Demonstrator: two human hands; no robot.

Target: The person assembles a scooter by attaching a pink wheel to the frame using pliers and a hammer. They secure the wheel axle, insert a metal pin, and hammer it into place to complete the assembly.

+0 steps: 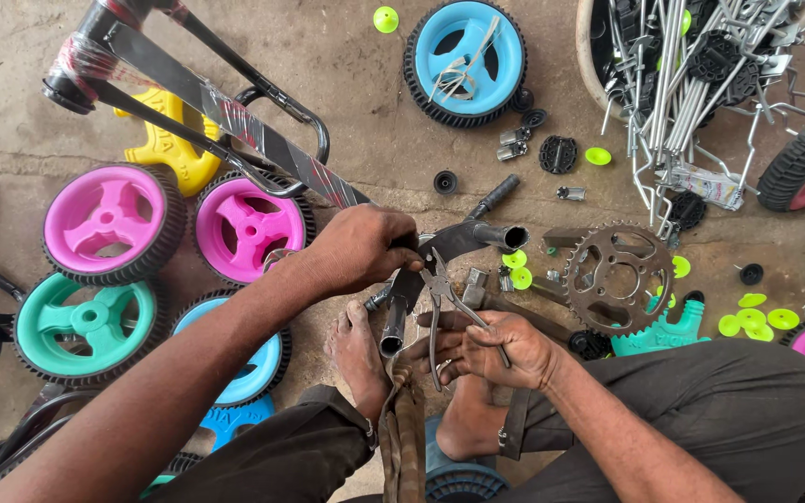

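Left hand (361, 247) fingers curled tight round a dark metal frame tube (458, 240), gripping it from above. Right hand (500, 346) fingers wrapped on the handles of pliers (442, 296); plier tips reach up to the tube just below the left fingertips. Chain sprocket (619, 277) lies right of the fingers, near. Pink wheels (246, 226) left of the left hand. Blue wheel (466, 58) well above both. Bare feet (358, 354) under the hands.

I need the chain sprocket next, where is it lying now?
In the head view the toothed sprocket lies on the floor right of centre, just right of the pliers in the right hand, beside a teal plastic part.
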